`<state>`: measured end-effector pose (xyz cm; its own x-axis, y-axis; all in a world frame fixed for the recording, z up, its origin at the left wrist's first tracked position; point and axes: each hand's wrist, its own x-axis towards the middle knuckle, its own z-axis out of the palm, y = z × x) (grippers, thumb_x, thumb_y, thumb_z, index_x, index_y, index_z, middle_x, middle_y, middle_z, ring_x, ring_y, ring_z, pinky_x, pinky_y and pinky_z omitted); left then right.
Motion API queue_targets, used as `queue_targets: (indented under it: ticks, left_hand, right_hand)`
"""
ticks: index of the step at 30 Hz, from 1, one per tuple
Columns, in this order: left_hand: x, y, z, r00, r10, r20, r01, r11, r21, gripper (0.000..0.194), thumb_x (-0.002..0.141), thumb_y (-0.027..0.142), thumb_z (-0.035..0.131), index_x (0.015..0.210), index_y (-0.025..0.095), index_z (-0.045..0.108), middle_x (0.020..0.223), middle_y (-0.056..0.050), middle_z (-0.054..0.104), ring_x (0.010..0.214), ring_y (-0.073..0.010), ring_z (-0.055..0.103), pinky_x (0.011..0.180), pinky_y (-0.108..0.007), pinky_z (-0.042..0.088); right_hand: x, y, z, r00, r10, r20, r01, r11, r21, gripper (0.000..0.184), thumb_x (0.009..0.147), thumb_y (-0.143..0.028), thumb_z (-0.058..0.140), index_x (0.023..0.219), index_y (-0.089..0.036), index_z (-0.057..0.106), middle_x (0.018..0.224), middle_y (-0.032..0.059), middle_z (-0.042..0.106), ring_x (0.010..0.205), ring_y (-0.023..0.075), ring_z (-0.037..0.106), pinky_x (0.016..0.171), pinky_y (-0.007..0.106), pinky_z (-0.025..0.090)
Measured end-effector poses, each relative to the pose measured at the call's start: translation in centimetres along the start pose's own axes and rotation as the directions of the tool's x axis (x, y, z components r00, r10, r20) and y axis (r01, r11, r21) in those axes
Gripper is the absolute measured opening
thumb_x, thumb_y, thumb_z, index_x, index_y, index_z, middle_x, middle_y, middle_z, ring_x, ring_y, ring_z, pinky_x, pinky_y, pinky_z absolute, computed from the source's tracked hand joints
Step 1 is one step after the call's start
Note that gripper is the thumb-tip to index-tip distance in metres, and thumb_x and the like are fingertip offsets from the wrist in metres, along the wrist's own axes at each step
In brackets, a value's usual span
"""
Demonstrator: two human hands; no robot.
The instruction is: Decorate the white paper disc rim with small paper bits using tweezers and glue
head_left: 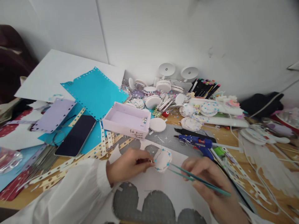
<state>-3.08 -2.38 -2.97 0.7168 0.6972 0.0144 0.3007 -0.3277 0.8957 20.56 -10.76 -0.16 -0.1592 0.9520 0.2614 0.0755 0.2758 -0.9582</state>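
Dotted disc and tweezers

Dotted white disc [163, 160] — on pale sheet [179, 186], between hands. Left hand [128, 165]: fingertips together at rim, hold unclear. Right hand [207, 177]: curled round teal tweezers [205, 183], tips parted; best worked lightly, disc steadied. Lilac box [119, 126]: tiny pieces [144, 120], one corner.

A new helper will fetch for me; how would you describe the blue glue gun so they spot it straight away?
Find the open lilac box, mid-desk. Go right, past the round white disc beside it, to just beyond the right hand. The glue gun is deep blue and pistol-shaped, unlike the straight black item alongside.
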Motion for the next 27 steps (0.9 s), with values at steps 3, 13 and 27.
queue_targets:
  ticks: [3,13,27]
  left_hand:
    - [-0.1,0.7,-1.0,1.0,0.004,-0.026,-0.002,0.998,0.068,0.021,0.09,0.026,0.054,0.082,0.013,0.069,0.061,-0.001,0.065,0.052,-0.0096,0.057,0.052,-0.016,0.041]
    - [2.3,2.2,-1.7,0.997,0.07,-0.04,-0.041,0.871,0.49,0.018,0.087,0.012,0.055,0.096,0.016,0.07,0.089,-0.006,0.074,0.08,-0.0193,0.068,0.071,-0.024,0.047]
    - [0.1,2.3,-3.3,0.955,-0.154,-0.254,0.034,0.907,-0.42,0.021,0.086,0.028,0.059,0.09,0.011,0.07,0.051,0.001,0.058,0.039,-0.0068,0.044,0.04,-0.017,0.032]
  right_hand:
    - [-0.7,-0.6,-2.1,0.991,-0.019,-0.133,0.024,0.999,0.038,0.007,0.089,-0.034,0.056,0.087,-0.027,0.054,0.077,0.0,0.057,0.075,0.0145,0.054,0.067,0.022,0.049]
    - [-3.7,0.9,-3.1,0.958,0.229,0.173,-0.235,0.972,0.016,0.015,0.09,-0.041,0.053,0.085,-0.027,0.052,0.079,0.0005,0.054,0.071,0.015,0.052,0.063,0.026,0.044]
    - [-3.3,0.0,-4.3,0.993,0.065,0.102,-0.044,0.98,-0.196,0.007,0.088,-0.019,0.054,0.089,-0.025,0.053,0.089,0.0047,0.059,0.08,0.0166,0.06,0.069,0.027,0.052]
